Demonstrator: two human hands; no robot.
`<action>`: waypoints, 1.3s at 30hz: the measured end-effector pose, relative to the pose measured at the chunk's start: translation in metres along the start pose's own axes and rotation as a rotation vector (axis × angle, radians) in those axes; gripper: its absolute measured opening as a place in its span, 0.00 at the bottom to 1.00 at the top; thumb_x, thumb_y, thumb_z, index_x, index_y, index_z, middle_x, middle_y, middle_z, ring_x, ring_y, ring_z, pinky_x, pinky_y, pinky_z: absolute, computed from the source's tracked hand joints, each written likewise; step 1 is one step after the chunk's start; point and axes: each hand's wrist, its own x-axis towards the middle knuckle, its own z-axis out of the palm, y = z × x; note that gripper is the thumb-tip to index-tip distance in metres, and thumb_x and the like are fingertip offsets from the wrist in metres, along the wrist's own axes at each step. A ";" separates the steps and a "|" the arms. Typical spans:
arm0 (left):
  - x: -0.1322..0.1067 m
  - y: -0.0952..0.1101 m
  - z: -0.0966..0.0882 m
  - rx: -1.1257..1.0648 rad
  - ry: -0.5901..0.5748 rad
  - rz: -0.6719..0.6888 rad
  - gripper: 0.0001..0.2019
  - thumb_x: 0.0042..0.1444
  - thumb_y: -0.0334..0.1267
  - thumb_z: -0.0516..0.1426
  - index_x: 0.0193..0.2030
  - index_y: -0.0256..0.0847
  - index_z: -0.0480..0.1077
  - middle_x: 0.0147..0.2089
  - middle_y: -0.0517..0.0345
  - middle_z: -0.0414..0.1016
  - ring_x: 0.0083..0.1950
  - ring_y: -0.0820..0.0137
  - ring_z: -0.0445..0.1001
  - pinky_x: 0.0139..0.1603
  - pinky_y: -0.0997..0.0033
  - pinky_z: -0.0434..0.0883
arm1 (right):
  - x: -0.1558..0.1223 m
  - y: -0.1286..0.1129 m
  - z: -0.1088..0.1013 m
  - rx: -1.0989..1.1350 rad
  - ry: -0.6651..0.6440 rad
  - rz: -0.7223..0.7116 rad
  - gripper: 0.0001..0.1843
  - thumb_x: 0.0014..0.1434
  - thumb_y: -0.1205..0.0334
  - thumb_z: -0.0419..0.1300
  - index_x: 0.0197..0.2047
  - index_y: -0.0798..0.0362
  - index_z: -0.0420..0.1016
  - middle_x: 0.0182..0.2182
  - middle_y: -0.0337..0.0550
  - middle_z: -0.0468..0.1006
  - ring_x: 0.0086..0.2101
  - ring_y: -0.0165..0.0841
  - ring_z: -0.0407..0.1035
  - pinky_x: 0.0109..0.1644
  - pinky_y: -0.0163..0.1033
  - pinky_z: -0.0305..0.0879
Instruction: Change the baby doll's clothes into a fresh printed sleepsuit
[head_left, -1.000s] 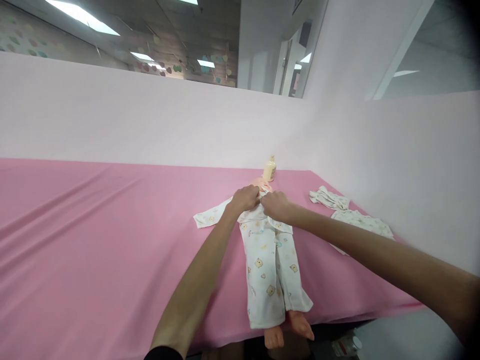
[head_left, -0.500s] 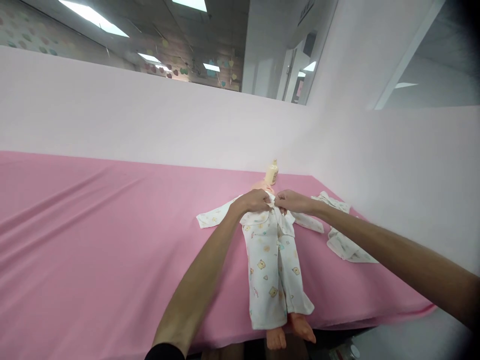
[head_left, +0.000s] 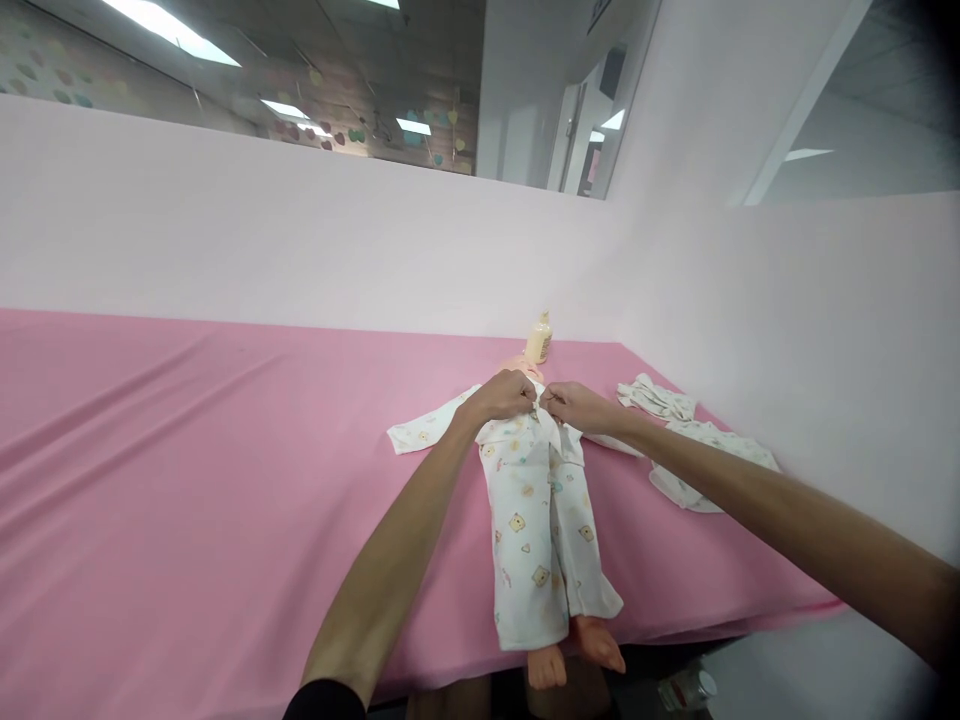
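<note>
A baby doll (head_left: 547,667) lies on its back on the pink sheet, its feet past the front edge. It wears a white printed pajama top (head_left: 427,430) and matching pajama pants (head_left: 523,560). At the doll's collar, my left hand (head_left: 511,392) is closed on one front edge of the top. Close beside it, my right hand (head_left: 574,405) pinches the opposite edge. Between the two hands the fabric meets near the neck; the exact fastening is too small to make out. My hands and forearms partly hide the doll's chest and right-side sleeve.
Behind the doll's head stands a cream pump bottle (head_left: 538,340). Folded white printed cloths (head_left: 716,440) lie to the right by the wall. The pink sheet (head_left: 187,500) stretches left with some wrinkles. Below the right edge is a clear jar (head_left: 686,690).
The view has shifted slightly, and more of the cloths at right shows. Both hands stay at the collar, holding the top's edges with small finger movements.
</note>
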 end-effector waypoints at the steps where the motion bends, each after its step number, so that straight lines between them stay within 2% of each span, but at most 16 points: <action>1: 0.002 -0.001 0.002 0.012 0.004 0.017 0.11 0.44 0.31 0.51 0.17 0.38 0.52 0.20 0.63 0.49 0.24 0.76 0.48 0.27 0.68 0.46 | -0.001 0.001 0.002 -0.017 0.024 -0.008 0.07 0.59 0.65 0.51 0.33 0.53 0.69 0.29 0.39 0.73 0.29 0.29 0.65 0.31 0.32 0.59; 6: 0.006 -0.005 0.008 0.061 0.015 0.059 0.11 0.44 0.29 0.51 0.17 0.38 0.52 0.19 0.63 0.50 0.25 0.75 0.49 0.29 0.68 0.46 | -0.003 0.008 0.013 0.004 0.121 -0.040 0.10 0.60 0.62 0.50 0.33 0.54 0.70 0.32 0.41 0.74 0.31 0.31 0.65 0.33 0.34 0.57; 10: 0.005 -0.004 0.007 0.089 0.009 0.062 0.10 0.45 0.29 0.51 0.18 0.38 0.53 0.20 0.63 0.51 0.26 0.74 0.50 0.29 0.68 0.46 | -0.005 0.012 0.017 0.081 0.127 -0.018 0.11 0.60 0.58 0.51 0.31 0.54 0.68 0.29 0.38 0.71 0.29 0.30 0.62 0.30 0.34 0.55; 14: 0.004 -0.004 0.006 0.133 0.050 0.041 0.11 0.46 0.28 0.50 0.20 0.39 0.49 0.22 0.62 0.51 0.26 0.73 0.50 0.29 0.67 0.46 | -0.006 0.012 0.019 0.303 0.065 -0.010 0.14 0.61 0.51 0.54 0.31 0.53 0.66 0.24 0.33 0.65 0.25 0.27 0.58 0.28 0.33 0.52; 17: 0.005 -0.005 0.008 0.150 0.081 0.027 0.12 0.46 0.28 0.51 0.21 0.39 0.48 0.22 0.62 0.51 0.27 0.73 0.50 0.30 0.68 0.46 | -0.004 0.014 0.023 0.436 0.074 -0.006 0.16 0.59 0.47 0.57 0.32 0.53 0.66 0.23 0.32 0.63 0.24 0.25 0.56 0.27 0.32 0.51; 21: 0.006 -0.006 0.009 0.162 0.112 0.031 0.10 0.46 0.29 0.51 0.21 0.39 0.51 0.23 0.61 0.56 0.28 0.72 0.53 0.30 0.68 0.48 | -0.001 0.017 0.024 0.409 0.135 0.041 0.14 0.57 0.50 0.58 0.33 0.53 0.67 0.23 0.32 0.65 0.23 0.25 0.56 0.26 0.32 0.51; 25: 0.005 -0.008 0.010 0.150 0.116 0.068 0.10 0.48 0.30 0.51 0.21 0.39 0.52 0.24 0.60 0.59 0.29 0.72 0.56 0.31 0.69 0.50 | 0.000 0.018 0.023 0.361 0.137 0.061 0.10 0.56 0.55 0.56 0.36 0.53 0.68 0.25 0.33 0.68 0.24 0.26 0.59 0.26 0.31 0.54; 31: 0.001 0.000 0.006 0.101 0.084 0.071 0.09 0.52 0.35 0.53 0.23 0.39 0.58 0.27 0.60 0.64 0.31 0.71 0.61 0.32 0.70 0.54 | 0.000 0.016 0.025 0.162 0.226 0.102 0.05 0.53 0.60 0.57 0.30 0.52 0.65 0.24 0.33 0.67 0.25 0.27 0.59 0.26 0.31 0.53; 35: -0.007 -0.002 -0.012 0.128 0.139 -0.037 0.08 0.54 0.39 0.53 0.28 0.40 0.61 0.33 0.59 0.69 0.33 0.71 0.65 0.32 0.71 0.57 | -0.008 0.023 0.012 0.098 0.369 0.171 0.06 0.52 0.60 0.56 0.27 0.52 0.63 0.24 0.34 0.68 0.26 0.28 0.61 0.27 0.32 0.53; 39: -0.022 -0.024 -0.040 0.264 0.202 -0.364 0.03 0.55 0.37 0.52 0.32 0.41 0.62 0.39 0.57 0.72 0.40 0.68 0.69 0.35 0.71 0.60 | -0.025 0.056 -0.018 0.037 0.552 0.318 0.11 0.54 0.59 0.53 0.23 0.51 0.60 0.21 0.35 0.65 0.24 0.28 0.58 0.27 0.34 0.51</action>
